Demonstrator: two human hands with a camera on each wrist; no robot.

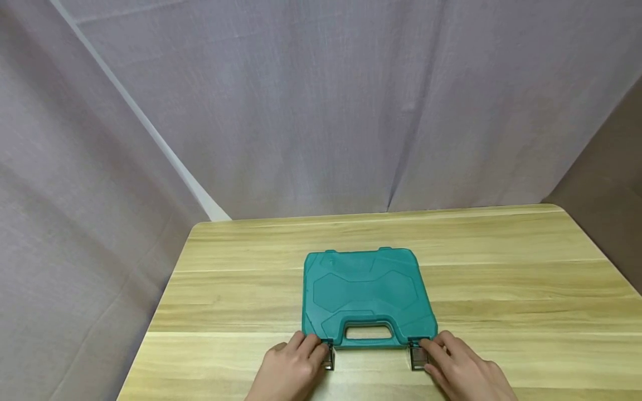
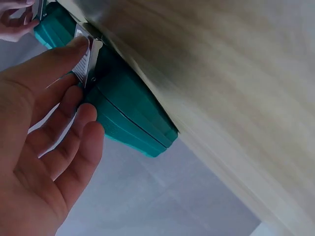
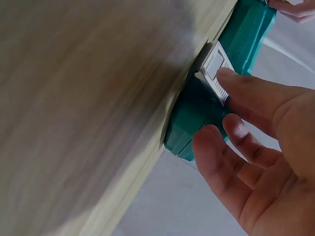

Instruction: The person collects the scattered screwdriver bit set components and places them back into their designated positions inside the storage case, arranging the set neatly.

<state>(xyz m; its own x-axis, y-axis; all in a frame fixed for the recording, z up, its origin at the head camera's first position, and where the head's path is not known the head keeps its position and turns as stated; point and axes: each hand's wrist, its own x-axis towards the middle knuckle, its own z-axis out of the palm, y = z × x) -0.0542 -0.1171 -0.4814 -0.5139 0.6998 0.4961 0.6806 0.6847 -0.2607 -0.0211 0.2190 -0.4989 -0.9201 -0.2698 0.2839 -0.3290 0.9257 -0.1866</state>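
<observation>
A teal plastic carrying case (image 1: 366,289) lies closed and flat on the wooden table, its handle side towards me. Two dark latches at its front edge, the left latch (image 1: 329,359) and the right latch (image 1: 418,357), are swung outward. My left hand (image 1: 291,370) pinches the left one between thumb and index finger; in the left wrist view its metal plate (image 2: 84,61) shows beside the thumb. At the front right corner, my right hand (image 1: 466,370) has its thumb on the right one's plate (image 3: 215,66) and the index finger behind it. The case's contents are hidden.
The light wooden table (image 1: 225,301) extends around the case on every side. Grey cloth (image 1: 301,111) hangs behind the table's back edge and along the left. A brown surface (image 1: 612,167) stands at the right.
</observation>
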